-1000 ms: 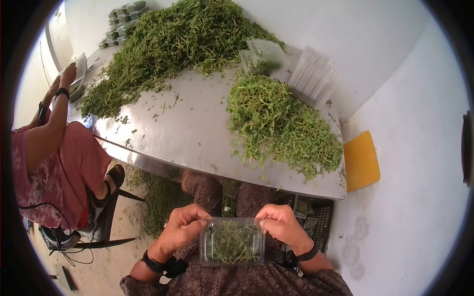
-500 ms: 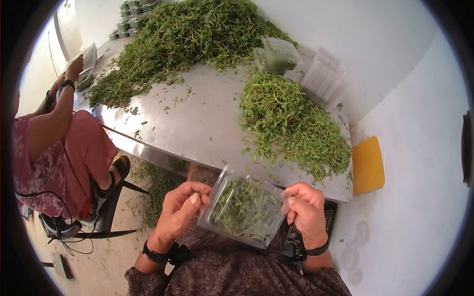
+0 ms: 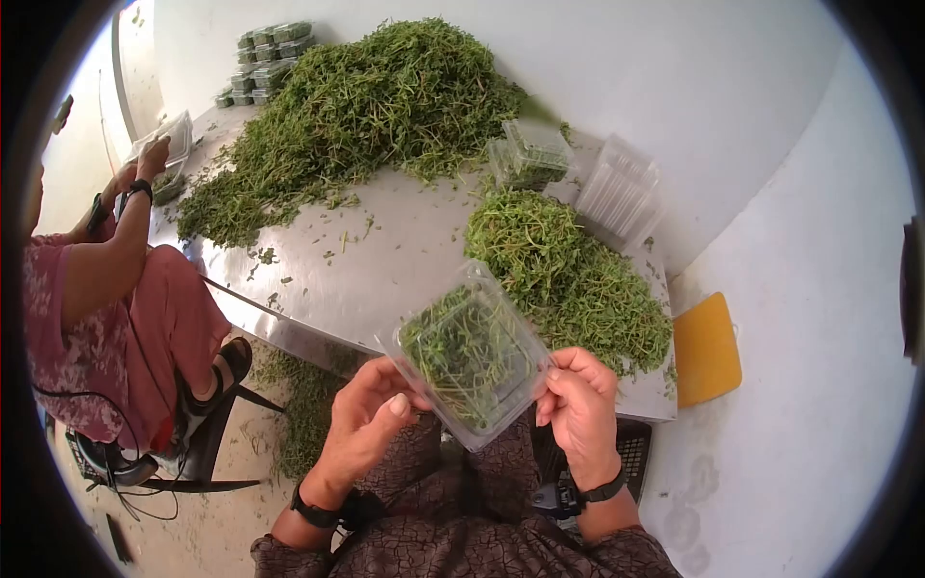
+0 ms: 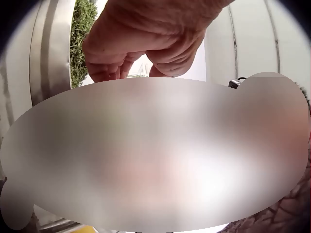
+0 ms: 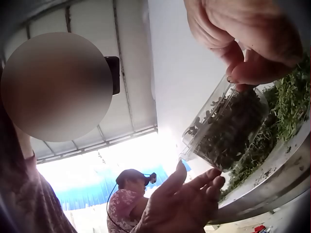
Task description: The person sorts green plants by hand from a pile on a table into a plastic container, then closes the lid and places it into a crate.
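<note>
I hold a clear plastic clamshell box [image 3: 472, 354] filled with green herb sprigs, tilted up above the near edge of the steel table [image 3: 385, 260]. My left hand [image 3: 371, 416] grips its left corner with thumb and curled fingers. My right hand [image 3: 576, 400] pinches its right edge. In the right wrist view the box [image 5: 228, 128] shows from below, with my right hand's fingers [image 5: 248, 43] above it and my left hand [image 5: 187, 201] under it. The left wrist view shows only my curled left hand [image 4: 146, 39] and a blurred patch.
A heap of loose herbs [image 3: 568, 270] lies just beyond the box, and a larger heap [image 3: 366, 106] at the back. Filled boxes [image 3: 530, 154] and stacked empty boxes [image 3: 617, 188] stand at the far right. Another person [image 3: 106, 279] sits on the left. A yellow object [image 3: 705, 347] lies on the floor.
I lifted the box from my lap up to the table edge and tilted it, its far end turning up and away. Both hands kept their hold.
</note>
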{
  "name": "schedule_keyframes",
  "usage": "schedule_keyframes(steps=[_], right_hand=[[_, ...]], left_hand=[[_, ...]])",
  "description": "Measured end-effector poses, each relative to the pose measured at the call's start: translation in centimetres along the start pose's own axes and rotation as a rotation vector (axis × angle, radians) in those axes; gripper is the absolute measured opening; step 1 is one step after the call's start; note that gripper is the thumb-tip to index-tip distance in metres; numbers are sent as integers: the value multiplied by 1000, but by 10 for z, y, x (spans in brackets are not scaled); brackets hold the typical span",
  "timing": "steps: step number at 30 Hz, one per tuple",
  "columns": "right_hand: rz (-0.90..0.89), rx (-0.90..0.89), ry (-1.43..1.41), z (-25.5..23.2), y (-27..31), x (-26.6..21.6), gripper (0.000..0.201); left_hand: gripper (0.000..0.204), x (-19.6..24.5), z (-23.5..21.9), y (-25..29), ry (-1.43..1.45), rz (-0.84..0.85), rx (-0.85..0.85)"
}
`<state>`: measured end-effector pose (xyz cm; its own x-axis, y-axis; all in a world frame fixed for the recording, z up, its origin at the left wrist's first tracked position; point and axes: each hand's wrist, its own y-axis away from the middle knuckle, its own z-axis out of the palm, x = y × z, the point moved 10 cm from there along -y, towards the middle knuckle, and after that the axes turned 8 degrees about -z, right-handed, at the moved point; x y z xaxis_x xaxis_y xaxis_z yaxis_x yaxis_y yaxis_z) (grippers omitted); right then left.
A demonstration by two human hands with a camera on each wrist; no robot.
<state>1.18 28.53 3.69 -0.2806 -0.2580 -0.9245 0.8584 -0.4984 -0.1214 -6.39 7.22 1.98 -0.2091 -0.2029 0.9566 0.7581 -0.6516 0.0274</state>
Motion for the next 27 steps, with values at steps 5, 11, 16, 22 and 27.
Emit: schedule_keyframes(steps=[5, 11, 16, 22, 27], right_hand=[[1, 15, -37, 7, 2, 7, 11], [-16, 9, -27, 4, 9, 11, 9], [-31, -23, 22, 6, 14, 8, 11], [-62, -31, 123, -2, 21, 4, 11], [-64, -7, 143, -7, 25, 3, 11]], left_hand=[[65, 5, 16, -8, 55, 106, 19], [67, -9, 13, -12, 106, -37, 66], [63, -19, 11, -17, 219, -55, 56], [59, -13, 17, -14, 145, -23, 73], [59, -14, 21, -14, 136, -26, 53]])
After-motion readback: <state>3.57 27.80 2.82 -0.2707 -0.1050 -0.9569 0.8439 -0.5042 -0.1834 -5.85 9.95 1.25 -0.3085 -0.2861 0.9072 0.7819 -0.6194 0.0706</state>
